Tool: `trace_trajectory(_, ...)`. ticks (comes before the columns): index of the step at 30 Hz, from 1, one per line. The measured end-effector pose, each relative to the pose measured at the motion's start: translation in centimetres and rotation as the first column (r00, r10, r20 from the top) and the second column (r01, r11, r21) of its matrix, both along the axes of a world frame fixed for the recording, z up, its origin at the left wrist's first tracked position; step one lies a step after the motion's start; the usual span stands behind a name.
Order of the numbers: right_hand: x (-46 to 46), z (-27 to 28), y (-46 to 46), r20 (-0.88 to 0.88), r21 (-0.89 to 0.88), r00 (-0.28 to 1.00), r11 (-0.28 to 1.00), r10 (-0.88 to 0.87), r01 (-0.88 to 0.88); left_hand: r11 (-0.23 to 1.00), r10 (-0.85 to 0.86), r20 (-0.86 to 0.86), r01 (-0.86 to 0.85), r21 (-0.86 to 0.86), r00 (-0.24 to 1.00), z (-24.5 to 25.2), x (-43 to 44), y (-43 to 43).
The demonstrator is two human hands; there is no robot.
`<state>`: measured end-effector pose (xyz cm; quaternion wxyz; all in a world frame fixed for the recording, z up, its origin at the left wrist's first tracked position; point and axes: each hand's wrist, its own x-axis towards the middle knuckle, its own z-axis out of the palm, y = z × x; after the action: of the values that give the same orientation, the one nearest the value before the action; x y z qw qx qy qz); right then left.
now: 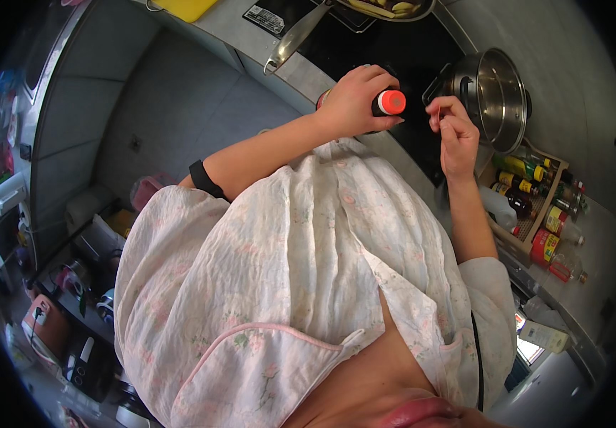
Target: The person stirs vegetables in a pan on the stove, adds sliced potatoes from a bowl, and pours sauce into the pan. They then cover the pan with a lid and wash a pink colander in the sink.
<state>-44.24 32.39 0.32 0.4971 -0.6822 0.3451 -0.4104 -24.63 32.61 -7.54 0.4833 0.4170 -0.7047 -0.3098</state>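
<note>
My left hand (359, 101) is wrapped around a dark bottle with a red cap (392, 102), held in front of my body at the stove's edge. To the right, my right hand (455, 136) is raised with its fingers curled and thumb near them; whether something small is between the fingertips is unclear. Close beyond that hand stands a stainless steel pot (500, 101) with dark handles. A frying pan (388, 9) holding pale sliced food sits at the top of the view, its metal handle (300, 40) pointing left over the counter. Both rest at the black cooktop (388, 48).
A basket (546, 206) of sauce and oil bottles stands on the right counter, with more bottles beside it. A yellow cutting board (187, 8) lies at the top left. A shelf with a pink appliance (46, 326) and other kitchenware is at the lower left.
</note>
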Motion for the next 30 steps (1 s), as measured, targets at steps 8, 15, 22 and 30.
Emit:
trace_trajectory(8, 2.2, -1.5, 0.3, 0.139, 0.406, 0.953, 0.893, -0.27, 0.194, 0.998, 0.027, 0.003, -0.026, -0.049, 1.0, -0.4, -0.3, -0.4)
trace_trajectory(15, 4.8, -0.8, 1.4, -0.641, -0.199, 0.75, 0.979, -0.164, 0.044, 0.996, 0.044, 0.014, -0.043, -0.08, 0.999, -0.3, -0.3, -0.4)
trace_trajectory(22, 6.0, 2.0, 0.9, -0.884, -0.361, 0.378, 0.915, -0.275, -0.18, 0.993, 0.075, 0.039, -0.071, -0.091, 0.996, -0.3, -0.4, -0.3)
trace_trajectory(30, 6.4, 4.3, -2.1, -0.963, -0.264, 0.168, 0.865, -0.211, -0.426, 0.991, 0.087, 0.083, -0.078, -0.107, 0.993, -0.5, -0.5, -0.5)
